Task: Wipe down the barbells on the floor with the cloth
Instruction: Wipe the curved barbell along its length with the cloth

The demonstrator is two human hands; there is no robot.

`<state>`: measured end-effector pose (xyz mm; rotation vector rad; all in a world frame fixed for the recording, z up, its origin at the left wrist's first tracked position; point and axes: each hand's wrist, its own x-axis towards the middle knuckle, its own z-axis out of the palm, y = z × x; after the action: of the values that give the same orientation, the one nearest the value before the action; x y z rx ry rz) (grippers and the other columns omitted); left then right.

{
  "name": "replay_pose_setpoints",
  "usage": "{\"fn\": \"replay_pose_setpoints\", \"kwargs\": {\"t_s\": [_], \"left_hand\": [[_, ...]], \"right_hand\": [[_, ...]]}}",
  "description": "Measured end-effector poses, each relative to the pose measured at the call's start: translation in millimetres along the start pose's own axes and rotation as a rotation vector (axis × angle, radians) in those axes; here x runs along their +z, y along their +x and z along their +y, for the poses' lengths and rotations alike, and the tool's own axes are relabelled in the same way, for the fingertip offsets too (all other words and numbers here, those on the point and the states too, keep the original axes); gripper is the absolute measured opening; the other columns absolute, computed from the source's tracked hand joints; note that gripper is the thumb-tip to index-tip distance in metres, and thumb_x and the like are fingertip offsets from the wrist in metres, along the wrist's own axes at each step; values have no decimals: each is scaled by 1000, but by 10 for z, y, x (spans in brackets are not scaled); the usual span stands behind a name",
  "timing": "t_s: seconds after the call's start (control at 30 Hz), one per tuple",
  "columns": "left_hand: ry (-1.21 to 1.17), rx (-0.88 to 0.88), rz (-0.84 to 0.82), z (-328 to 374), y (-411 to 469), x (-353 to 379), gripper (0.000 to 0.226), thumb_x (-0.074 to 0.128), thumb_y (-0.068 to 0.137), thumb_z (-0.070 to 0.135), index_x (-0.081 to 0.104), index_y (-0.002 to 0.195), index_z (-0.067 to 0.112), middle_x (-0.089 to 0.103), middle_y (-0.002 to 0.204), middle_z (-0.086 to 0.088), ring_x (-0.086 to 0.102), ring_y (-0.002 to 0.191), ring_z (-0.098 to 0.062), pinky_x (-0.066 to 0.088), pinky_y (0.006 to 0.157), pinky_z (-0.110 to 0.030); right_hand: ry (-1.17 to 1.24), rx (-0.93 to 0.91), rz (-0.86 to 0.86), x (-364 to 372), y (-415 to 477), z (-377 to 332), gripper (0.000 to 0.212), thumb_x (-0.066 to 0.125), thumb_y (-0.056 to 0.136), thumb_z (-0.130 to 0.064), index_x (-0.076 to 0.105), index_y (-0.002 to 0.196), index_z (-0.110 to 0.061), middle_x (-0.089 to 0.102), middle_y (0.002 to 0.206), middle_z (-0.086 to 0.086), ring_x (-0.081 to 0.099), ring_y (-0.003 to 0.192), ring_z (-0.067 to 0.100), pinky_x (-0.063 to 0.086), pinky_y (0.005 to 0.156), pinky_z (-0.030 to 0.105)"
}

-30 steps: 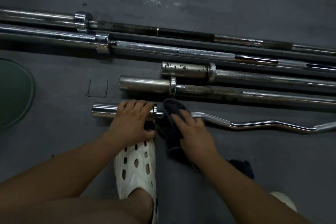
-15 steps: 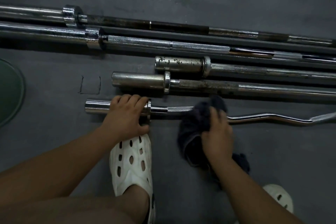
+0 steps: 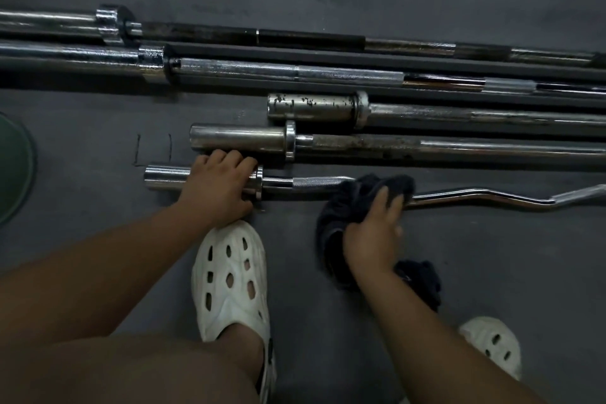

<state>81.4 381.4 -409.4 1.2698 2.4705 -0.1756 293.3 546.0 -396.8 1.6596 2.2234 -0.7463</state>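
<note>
The chrome curl bar with a wavy shaft (image 3: pixel 314 182) lies on the dark grey rubber floor (image 3: pixel 492 272) across the middle of the frame, the lowest in a row of bars. Four straight steel barbells (image 3: pixel 236 139) lie parallel above it, some with flaked or rust-stained plating. The left hand (image 3: pixel 218 188) sits on the curl bar's smooth sleeve at centre left, its fingers (image 3: pixel 229 157) curled over the top just beside the collar and the thumb low on the near side, holding the bar down. The right hand (image 3: pixel 373 233), right of centre, grips a bunched dark cloth (image 3: pixel 354 203); its fingers (image 3: pixel 382 198) are closed into the fabric and press it over the shaft where the first bend begins, while a loose tail of cloth trails on the floor below the wrist. The bar is probably heavy, rigid and round, so it may roll or turn under a wiping stroke; the sleeve looks like the sensible place to pin it, though polished chrome is slick and sleeves often spin. The cloth is soft and limp and wraps best when cupped around the shaft. The knurled patch may drag at the fabric, and the bends call for the wrist to follow. A white perforated clog (image 3: pixel 229 275) stands just below the left hand.
</note>
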Motion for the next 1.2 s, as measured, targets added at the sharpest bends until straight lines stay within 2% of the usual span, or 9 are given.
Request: {"fn": "replay_pose_setpoints", "kwargs": {"t_s": [0.17, 0.23, 0.4, 0.5, 0.63, 0.7, 0.87, 1.03, 1.2], "left_hand": [[14, 5, -11, -9, -4, -37, 71, 72, 64, 48, 51, 128, 25, 57, 114, -1, 51, 105, -27, 40, 86, -41], [16, 16, -10, -9, -19, -18, 75, 71, 63, 47, 51, 131, 23, 57, 115, -3, 51, 106, -28, 41, 87, -43], [-123, -44, 132, 185, -196, -16, 87, 66, 66, 36, 40, 146, 13, 47, 141, -12, 41, 129, -32, 32, 106, -48], [-204, 79, 191, 680, -418, 39, 91, 58, 64, 29, 35, 150, 8, 39, 152, -16, 32, 138, -32, 20, 115, -45], [-123, 300, 25, 803, -516, 71, 91, 61, 66, 31, 36, 151, 8, 38, 154, -12, 37, 140, -30, 23, 118, -39], [-109, 254, -17, 708, -530, -9, 91, 59, 72, 34, 28, 154, 11, 31, 159, -10, 31, 144, -29, 20, 119, -39], [-81, 208, -4, 730, -540, -272, 93, 62, 76, 36, 21, 156, 14, 22, 162, -7, 23, 148, -25, 13, 120, -36], [-99, 249, 60, 1095, -473, -637, 91, 59, 86, 40, 10, 158, 15, 9, 165, -3, 10, 151, -20, 1, 115, -26], [-112, 217, 99, 1388, -650, -1016, 95, 59, 85, 44, 4, 158, 19, 2, 166, -1, 6, 151, -19, 12, 123, -36]], "right_hand": [[-212, -731, -214, 68, -127, -246, 90, 55, 81, -6, 15, 158, -32, -9, 167, -5, 39, 118, 33, 46, 94, 40], [-223, -634, -105, -21, 70, -49, 89, 56, 80, -5, 21, 157, -31, 2, 168, -2, 42, 118, 36, 44, 98, 43], [26, 13, 26, -137, 142, 349, 81, 51, 90, -9, 13, 160, -26, -2, 168, 2, 35, 133, 43, 37, 106, 45], [11, -295, -79, -32, -28, 143, 88, 54, 85, -8, 13, 160, -27, -8, 168, 0, 36, 131, 41, 39, 105, 43], [-226, -801, -268, -97, 79, -34, 90, 60, 82, -8, 18, 158, -33, -6, 168, -8, 41, 115, 32, 47, 96, 41], [-293, -764, -207, -143, 202, 73, 89, 60, 82, -7, 19, 157, -34, -2, 167, -8, 40, 121, 32, 47, 96, 42], [-92, -145, -27, -323, 379, 671, 81, 52, 89, -9, 15, 160, -25, 1, 168, 4, 38, 132, 45, 37, 108, 43], [-148, -517, -283, -624, 389, 660, 80, 58, 82, -16, 30, 156, -24, 17, 166, 2, 36, 142, 34, 33, 117, 40], [-247, -671, -139, -1149, 63, 745, 79, 58, 87, -13, 25, 157, -29, 16, 165, -3, 33, 139, 36, 36, 114, 43]]}}
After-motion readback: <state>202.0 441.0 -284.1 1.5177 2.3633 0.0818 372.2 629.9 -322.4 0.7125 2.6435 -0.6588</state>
